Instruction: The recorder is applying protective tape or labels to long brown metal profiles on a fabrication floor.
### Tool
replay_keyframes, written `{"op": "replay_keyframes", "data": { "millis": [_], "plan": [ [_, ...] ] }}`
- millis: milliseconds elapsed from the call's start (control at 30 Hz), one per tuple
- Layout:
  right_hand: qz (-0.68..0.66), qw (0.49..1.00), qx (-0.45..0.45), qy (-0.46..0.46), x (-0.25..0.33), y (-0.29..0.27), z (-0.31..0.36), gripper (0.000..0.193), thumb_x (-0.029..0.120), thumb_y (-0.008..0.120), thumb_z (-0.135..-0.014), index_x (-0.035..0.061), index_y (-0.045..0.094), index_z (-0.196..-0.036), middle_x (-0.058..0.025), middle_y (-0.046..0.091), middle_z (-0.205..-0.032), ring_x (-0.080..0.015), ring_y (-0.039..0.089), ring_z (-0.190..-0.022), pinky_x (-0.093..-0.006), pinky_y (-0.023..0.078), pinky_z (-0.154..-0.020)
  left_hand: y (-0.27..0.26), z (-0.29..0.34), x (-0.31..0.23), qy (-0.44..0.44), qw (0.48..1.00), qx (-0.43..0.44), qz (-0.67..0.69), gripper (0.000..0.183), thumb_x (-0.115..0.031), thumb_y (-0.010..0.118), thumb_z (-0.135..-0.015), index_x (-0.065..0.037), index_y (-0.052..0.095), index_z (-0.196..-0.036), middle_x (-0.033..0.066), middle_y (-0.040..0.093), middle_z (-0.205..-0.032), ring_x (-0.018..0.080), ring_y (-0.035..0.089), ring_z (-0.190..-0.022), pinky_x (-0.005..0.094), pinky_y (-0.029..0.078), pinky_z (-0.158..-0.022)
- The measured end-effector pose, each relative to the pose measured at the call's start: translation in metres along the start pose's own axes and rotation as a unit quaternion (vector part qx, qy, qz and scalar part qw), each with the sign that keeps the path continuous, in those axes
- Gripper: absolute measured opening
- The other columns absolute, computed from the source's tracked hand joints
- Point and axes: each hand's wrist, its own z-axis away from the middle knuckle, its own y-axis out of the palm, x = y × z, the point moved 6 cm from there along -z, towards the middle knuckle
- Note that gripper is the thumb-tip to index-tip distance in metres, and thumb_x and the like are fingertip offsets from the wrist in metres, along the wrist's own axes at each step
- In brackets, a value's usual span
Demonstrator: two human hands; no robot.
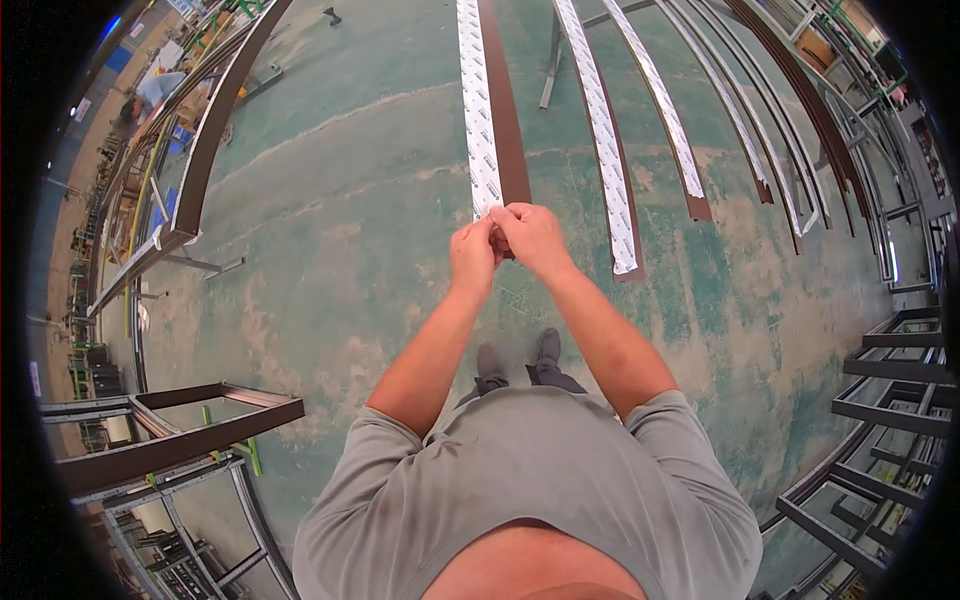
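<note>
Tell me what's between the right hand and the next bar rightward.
Only green floor shows between the right hand and that bar, in the head view.

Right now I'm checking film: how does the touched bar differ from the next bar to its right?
The touched bar shows a broad brown band beside its white film; the next bar shows a much narrower brown edge. The left hand and right hand partly hide the touched bar's near end; the next bar's near end is untouched and visible. Both are long and brown, with white film.
</note>
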Motion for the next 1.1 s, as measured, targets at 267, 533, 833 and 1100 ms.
{"op": "replay_keyframes", "data": {
  "millis": [267, 533, 833, 1100],
  "plan": [
    [0.134, 0.975, -0.129, -0.122, -0.003, -0.027, -0.006, 0.035, 0.029, 0.06, -0.089, -0.0014, 0.062, -0.072, -0.0081, 0.063, -0.065, -0.0114, 0.056, -0.061, -0.0303, 0.044, -0.057, -0.021, -0.01, 0.019, -0.19, 0.979, 0.061, -0.038, 0.06, -0.058, 0.042, -0.091, -0.006, 0.06, -0.067, 0.0025, 0.057, -0.058, 0.0089, 0.043, -0.044, 0.0219, 0.029, -0.041],
    [0.098, 0.99, -0.062, -0.085, 0.0, -0.038, 0.003, 0.035, 0.031, 0.059, -0.09, -0.0004, 0.061, -0.073, -0.011, 0.06, -0.066, -0.0197, 0.056, -0.061, -0.0345, 0.043, -0.058, -0.013, 0.002, -0.011, -0.082, 0.989, 0.013, -0.121, 0.048, -0.052, 0.055, -0.092, -0.006, 0.063, -0.086, -0.0017, 0.055, -0.072, 0.006, 0.046, -0.054, 0.0197, 0.029, -0.045],
    [0.128, 0.978, -0.047, -0.16, 0.008, -0.008, 0.018, 0.033, 0.027, 0.058, -0.09, -0.0014, 0.06, -0.072, -0.0202, 0.06, -0.074, -0.0361, 0.06, -0.068, -0.0422, 0.045, -0.06, -0.019, -0.011, -0.013, 0.024, 0.988, 0.029, -0.147, 0.017, -0.02, 0.066, -0.088, -0.003, 0.066, -0.084, -0.0033, 0.057, -0.068, 0.0056, 0.046, -0.058, 0.0239, 0.035, -0.05],
    [0.128, 0.982, -0.038, -0.132, -0.015, 0.0, 0.016, 0.033, 0.025, 0.058, -0.089, -0.0014, 0.06, -0.07, -0.0212, 0.061, -0.076, -0.0378, 0.059, -0.068, -0.0433, 0.044, -0.06, -0.019, 0.001, -0.028, 0.088, 0.885, -0.058, -0.453, 0.025, -0.025, 0.063, -0.081, -0.002, 0.068, -0.073, 0.0107, 0.065, -0.072, 0.0219, 0.06, -0.066, 0.0367, 0.047, -0.061]
  ]
}}
